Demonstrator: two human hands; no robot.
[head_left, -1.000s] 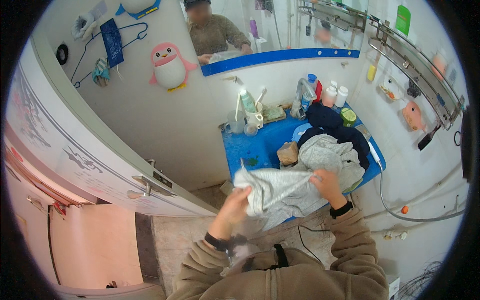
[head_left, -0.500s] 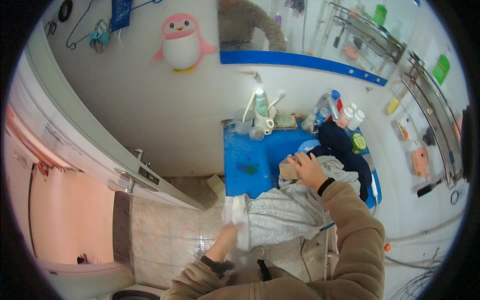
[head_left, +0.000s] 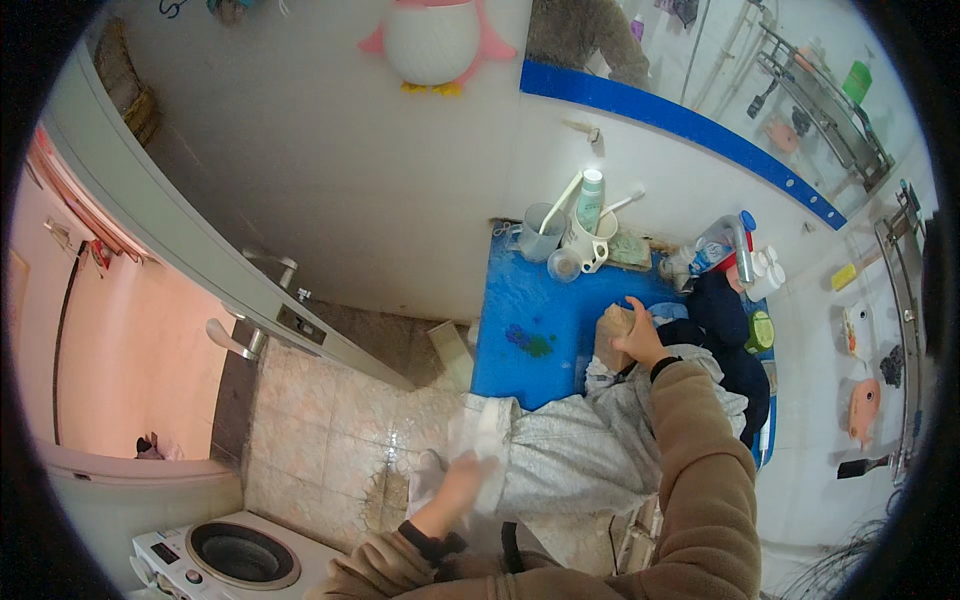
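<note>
Counter (head_left: 540, 300), blue, above tiled floor (head_left: 320, 420); right grip (head_left: 644, 340) around tan block (head_left: 607, 346), left grip (head_left: 460, 487) unclear

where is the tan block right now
In the head view, the tan block is right of centre, at the right hand's fingers, beyond the grey cloth and left of the dark cloth.

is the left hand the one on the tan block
No, the right hand is on the tan block, while the left hand is at the grey garment.
</note>
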